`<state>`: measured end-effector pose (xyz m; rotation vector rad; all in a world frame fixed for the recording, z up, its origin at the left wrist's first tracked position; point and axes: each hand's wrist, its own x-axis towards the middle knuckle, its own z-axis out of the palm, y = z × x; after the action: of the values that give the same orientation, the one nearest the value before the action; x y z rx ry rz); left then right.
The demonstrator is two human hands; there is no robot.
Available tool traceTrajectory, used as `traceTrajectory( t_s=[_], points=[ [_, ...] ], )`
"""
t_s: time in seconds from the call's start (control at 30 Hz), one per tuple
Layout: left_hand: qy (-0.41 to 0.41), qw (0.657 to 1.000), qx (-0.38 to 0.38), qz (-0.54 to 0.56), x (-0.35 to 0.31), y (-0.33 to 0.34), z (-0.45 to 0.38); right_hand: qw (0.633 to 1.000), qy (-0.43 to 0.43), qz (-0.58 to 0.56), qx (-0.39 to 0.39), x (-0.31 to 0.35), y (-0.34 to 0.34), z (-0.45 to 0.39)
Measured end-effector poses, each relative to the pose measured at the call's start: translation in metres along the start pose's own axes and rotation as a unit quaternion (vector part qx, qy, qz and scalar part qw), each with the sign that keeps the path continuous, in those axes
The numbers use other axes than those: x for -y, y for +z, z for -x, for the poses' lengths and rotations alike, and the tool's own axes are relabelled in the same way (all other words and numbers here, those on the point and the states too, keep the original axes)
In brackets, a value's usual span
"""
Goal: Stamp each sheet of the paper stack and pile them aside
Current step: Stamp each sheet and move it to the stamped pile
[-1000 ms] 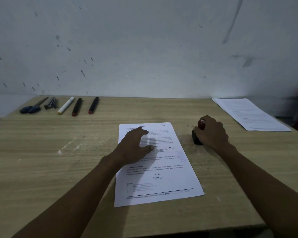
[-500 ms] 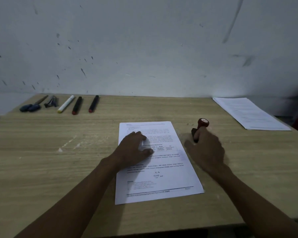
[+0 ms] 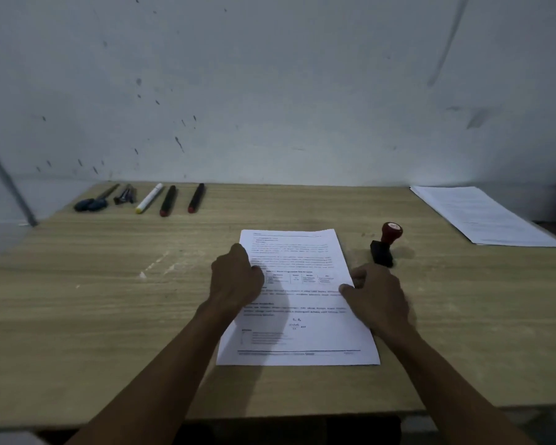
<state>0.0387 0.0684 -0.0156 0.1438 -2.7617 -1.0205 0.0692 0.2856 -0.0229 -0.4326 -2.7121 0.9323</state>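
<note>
A stack of printed white sheets point(image 3: 305, 335) lies in the middle of the wooden table point(image 3: 109, 316). My left hand point(image 3: 235, 277) rests flat on the left half of the top sheet. My right hand point(image 3: 374, 295) sits at the stack's right edge, fingertips pinching the edge of the top sheet. The stamp point(image 3: 385, 244), with a black base and red knob, stands alone on the table just right of the stack, beyond my right hand. A second pile of sheets point(image 3: 482, 216) lies at the far right corner.
Along the far left of the table lie a blue-handled tool point(image 3: 92, 203), a small dark tool point(image 3: 126, 194), a white marker point(image 3: 149, 198) and two black markers point(image 3: 182, 199). A stained white wall rises right behind the table. The table's front edge is close to me.
My right hand let go of the stamp, left it standing on the table, and came back to the right edge of the stack. My left hand shifted slightly left on the sheet.
</note>
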Motion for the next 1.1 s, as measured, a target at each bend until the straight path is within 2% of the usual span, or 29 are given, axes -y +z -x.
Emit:
traceTrajectory(
  t_s=[0.13, 0.43, 0.57, 0.67, 0.8, 0.9, 1.0, 1.1],
  points=[
    [-0.025, 0.999, 0.002, 0.027, 0.002, -0.005, 0.003, 0.996, 0.022, -0.082, -0.023, 0.005, -0.003, 0.0],
    [-0.02, 0.999, -0.003, 0.036, 0.006, -0.007, 0.0, 0.994, -0.006, -0.022, -0.102, 0.005, 0.0, -0.001],
    [-0.029, 0.997, -0.006, 0.075, 0.01, -0.009, -0.002, 0.985, -0.048, -0.142, -0.082, 0.004, -0.003, -0.006],
    [-0.067, 0.99, -0.003, 0.124, 0.012, -0.011, -0.007, 0.968, -0.057, -0.235, -0.065, 0.009, -0.01, -0.007],
    [-0.138, 0.959, -0.002, 0.246, 0.006, -0.017, -0.015, 0.926, -0.02, -0.376, -0.01, 0.016, -0.025, -0.01],
    [-0.155, 0.906, 0.027, 0.394, -0.002, -0.026, -0.021, 0.905, -0.009, -0.426, 0.011, 0.019, -0.038, -0.012],
    [-0.124, 0.879, 0.045, 0.458, -0.015, -0.033, -0.028, 0.901, -0.009, -0.433, 0.007, 0.024, -0.054, -0.016],
    [-0.083, 0.878, 0.024, 0.472, -0.037, -0.037, -0.038, 0.894, -0.008, -0.448, -0.008, 0.026, -0.071, -0.023]
  ],
)
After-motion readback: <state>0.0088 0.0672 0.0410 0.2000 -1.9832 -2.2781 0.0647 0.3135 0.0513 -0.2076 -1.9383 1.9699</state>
